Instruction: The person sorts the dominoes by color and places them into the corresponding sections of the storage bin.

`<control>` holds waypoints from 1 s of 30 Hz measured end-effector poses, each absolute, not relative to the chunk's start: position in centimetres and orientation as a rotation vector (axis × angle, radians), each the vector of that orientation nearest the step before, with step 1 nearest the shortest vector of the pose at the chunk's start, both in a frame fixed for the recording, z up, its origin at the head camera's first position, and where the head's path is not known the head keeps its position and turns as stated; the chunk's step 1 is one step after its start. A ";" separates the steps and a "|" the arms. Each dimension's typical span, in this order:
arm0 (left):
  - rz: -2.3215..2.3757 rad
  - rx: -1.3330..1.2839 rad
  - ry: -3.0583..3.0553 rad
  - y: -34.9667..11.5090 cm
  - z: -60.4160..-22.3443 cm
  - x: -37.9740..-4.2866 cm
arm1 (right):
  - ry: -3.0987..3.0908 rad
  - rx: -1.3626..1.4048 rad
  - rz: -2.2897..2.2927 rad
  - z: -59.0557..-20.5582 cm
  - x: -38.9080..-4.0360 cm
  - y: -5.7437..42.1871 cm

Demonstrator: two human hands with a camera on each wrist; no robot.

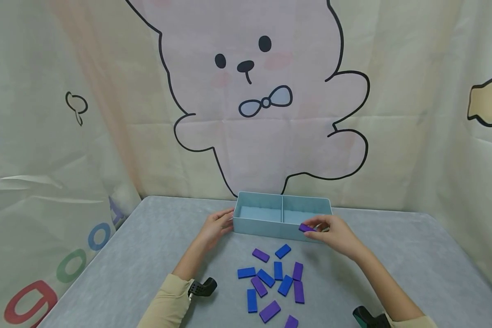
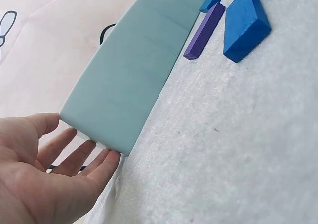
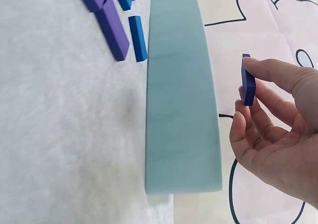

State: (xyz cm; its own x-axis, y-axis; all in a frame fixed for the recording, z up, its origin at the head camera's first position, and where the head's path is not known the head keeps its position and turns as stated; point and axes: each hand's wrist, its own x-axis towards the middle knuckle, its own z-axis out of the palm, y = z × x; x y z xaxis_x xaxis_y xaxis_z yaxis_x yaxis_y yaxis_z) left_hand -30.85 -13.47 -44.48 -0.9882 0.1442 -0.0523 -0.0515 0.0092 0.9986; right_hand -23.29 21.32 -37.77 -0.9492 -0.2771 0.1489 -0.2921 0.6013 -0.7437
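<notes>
A light teal box [image 1: 257, 226] with two compartments sits at the back of the table. Its left end is touched by the fingertips of my left hand [image 1: 216, 229], whose fingers are fairly straight in the left wrist view. My right hand [image 1: 332, 233] pinches a purple block [image 3: 248, 80] between thumb and fingers, above the box's front wall near the right compartment. Both compartments show bare floors from the head view. Blue blocks [image 1: 283, 251] and purple blocks [image 1: 261, 255] lie scattered on the table in front of the box, several of each colour.
The grey cloth-covered table [image 1: 119, 273] extends to both sides of the blocks. Behind the box hangs a curtain [image 1: 393, 150] with a cartoon bear printed on it. One purple block [image 1: 291, 322] is cut off by the head view's lower edge.
</notes>
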 end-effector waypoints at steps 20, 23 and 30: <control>2.119 0.091 2.128 -13.4 -44.6 -31.0 | -2.782 0.488 1.296 -36.2 -25.9 19.2; 2.118 0.089 2.127 -13.4 -44.6 -31.0 | -2.775 0.488 1.292 -36.1 -26.2 18.8; 2.122 0.094 2.130 -13.3 -44.5 -30.9 | -2.757 0.514 1.309 -35.7 -27.2 17.7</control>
